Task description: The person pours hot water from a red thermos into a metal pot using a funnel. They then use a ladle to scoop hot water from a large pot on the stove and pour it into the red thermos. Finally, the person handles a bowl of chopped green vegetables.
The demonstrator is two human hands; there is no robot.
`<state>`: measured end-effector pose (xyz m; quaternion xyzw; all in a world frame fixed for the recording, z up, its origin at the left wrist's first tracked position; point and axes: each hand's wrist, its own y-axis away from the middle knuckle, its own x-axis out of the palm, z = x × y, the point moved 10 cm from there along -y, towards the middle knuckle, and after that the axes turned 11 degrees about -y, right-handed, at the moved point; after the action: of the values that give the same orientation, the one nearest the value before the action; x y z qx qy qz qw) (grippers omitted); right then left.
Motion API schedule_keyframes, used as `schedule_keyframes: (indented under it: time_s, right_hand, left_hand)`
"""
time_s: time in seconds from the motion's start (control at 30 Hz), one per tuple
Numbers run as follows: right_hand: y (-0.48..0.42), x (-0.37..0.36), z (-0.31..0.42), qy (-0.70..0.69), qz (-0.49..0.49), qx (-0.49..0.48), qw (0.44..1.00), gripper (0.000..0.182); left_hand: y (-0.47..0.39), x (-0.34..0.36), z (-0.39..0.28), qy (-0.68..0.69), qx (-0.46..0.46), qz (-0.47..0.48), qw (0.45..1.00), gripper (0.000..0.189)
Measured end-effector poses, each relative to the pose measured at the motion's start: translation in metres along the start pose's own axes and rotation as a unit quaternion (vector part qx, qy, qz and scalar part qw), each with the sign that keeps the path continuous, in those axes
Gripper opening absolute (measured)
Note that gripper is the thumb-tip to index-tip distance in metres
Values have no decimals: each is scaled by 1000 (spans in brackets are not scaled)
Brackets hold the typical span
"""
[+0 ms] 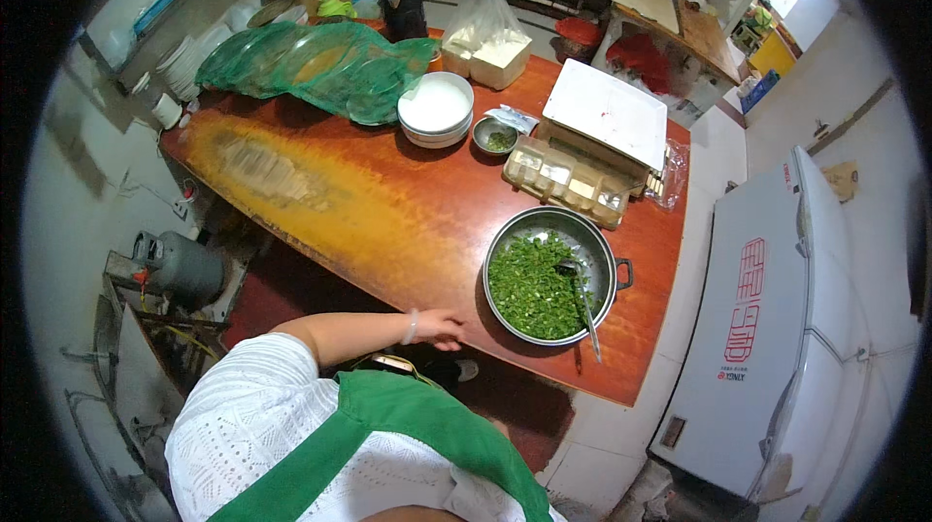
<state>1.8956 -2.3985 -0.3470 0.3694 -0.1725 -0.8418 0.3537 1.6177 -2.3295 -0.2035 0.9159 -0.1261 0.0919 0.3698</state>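
My left hand (440,328) rests at the table's front edge, with a pale bracelet at the wrist. Its fingers are slightly apart and hold nothing. Just right of it, a wide metal pot (611,254) with a black side handle stands on the wooden table (437,231). Chopped green herbs or scallions (535,289) fill much of the pot. A metal spoon (588,311) leans in them, its handle crossing the near rim. My right hand is out of view; only a small patch of skin shows past the green apron (429,405).
Behind the pot are a divided condiment box (564,180), a white tray (608,114), a small metal bowl (495,136) and stacked white bowls (437,107). Green netting (313,67) covers things at the back left. A chest freezer (750,318) stands right; a gas cylinder (182,263) stands left.
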Motion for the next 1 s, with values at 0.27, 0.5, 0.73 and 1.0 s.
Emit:
schedule_keyframes:
  time_s: [0.27,0.5,0.73,1.0]
  right_hand:
    - [-9,32,47,-3,32,-14,999,19]
    - [-15,80,67,242,124,-142,952,19]
    - [44,102,372,-96,150,-233,956,20]
    - [110,276,440,112,408,-310,851,25]
  left_hand:
    - [140,-83,166,-719,-134,91,676,46]
    - [216,-54,148,-499,75,139,852,34]
    - [273,-84,122,-330,186,-145,914,56]
    - [322,-100,181,-510,87,-242,821,34]
